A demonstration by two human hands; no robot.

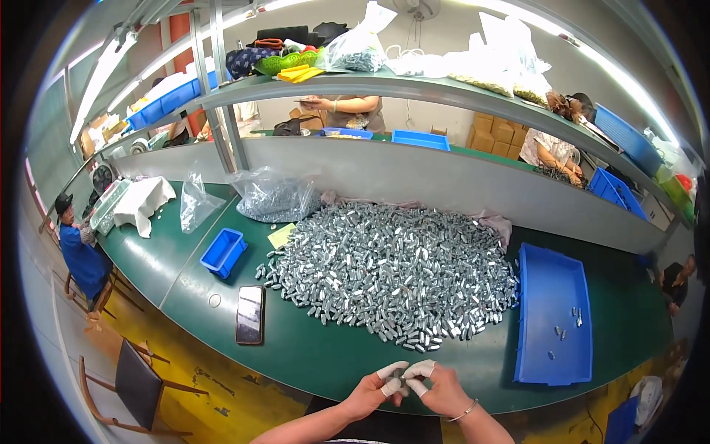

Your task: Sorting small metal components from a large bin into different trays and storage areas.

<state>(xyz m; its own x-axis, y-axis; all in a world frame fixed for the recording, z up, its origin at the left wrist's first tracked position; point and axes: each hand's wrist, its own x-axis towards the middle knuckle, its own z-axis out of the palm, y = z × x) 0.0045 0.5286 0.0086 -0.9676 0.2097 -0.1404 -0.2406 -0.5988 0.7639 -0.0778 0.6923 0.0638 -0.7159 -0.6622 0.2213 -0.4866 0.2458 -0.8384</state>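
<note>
My left hand [372,392] and my right hand [438,387] meet at the near edge of the green table [318,355]. White finger cots cover the fingertips of both. Together they pinch one small silver metal part [400,380] between them. Just beyond my hands spreads a big heap of small silver metal parts [392,270], several hundred of them, covering the middle of the table.
A large flat blue tray [551,314] with several parts lies to the right. A small blue bin [223,251], a phone [250,314] and clear bags [275,196] lie left. Other people work behind the divider and at the far left. A chair [137,385] stands lower left.
</note>
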